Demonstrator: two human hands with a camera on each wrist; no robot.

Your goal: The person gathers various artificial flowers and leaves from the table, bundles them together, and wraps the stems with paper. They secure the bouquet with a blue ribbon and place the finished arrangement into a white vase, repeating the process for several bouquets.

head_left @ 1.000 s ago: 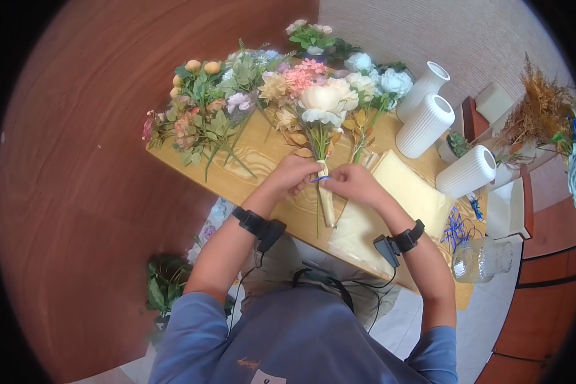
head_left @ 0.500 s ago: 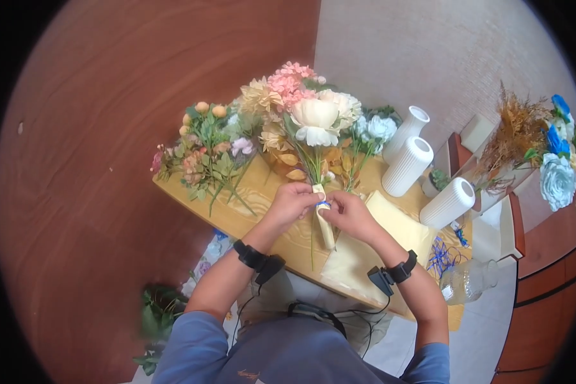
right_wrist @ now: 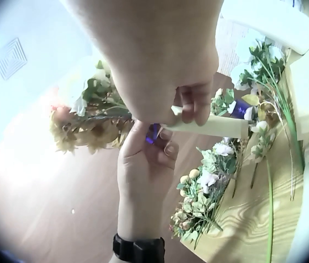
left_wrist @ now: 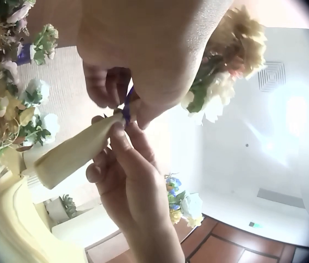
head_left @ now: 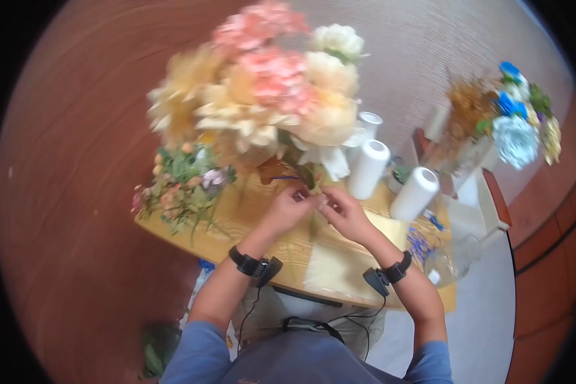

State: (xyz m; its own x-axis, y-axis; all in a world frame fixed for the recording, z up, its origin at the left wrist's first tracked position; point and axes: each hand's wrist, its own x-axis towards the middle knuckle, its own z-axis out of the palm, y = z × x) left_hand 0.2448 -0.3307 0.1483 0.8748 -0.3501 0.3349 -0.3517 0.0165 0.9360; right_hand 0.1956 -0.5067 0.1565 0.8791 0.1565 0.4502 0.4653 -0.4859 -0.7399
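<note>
A bouquet of pink, cream and white flowers point(head_left: 278, 83) rises in front of the person, its heads large and blurred in the head view. Cream paper point(left_wrist: 72, 153) wraps its stems, and a blue ribbon point(left_wrist: 127, 101) circles the top of this wrap. My left hand point(head_left: 290, 211) pinches the ribbon, a strand of which runs between its fingers in the left wrist view. Curled around the wrapped stems just beside the ribbon is my right hand point(head_left: 351, 219), thumb against the paper. In the right wrist view, both hands meet near the ribbon, partly hiding it.
White ribbed vases point(head_left: 368, 169) stand at the table's right. Loose flower stems point(head_left: 182, 185) lie on the left, and cream paper sheets point(head_left: 345, 262) near the front edge. Blue ribbon pieces point(head_left: 420, 244) and a clear glass vase point(head_left: 451, 262) are at the right end.
The bouquet has come up off the table and closer to the head camera, its flowers now larger in view. Both hands stay at the ribbon. The head view has shifted.
</note>
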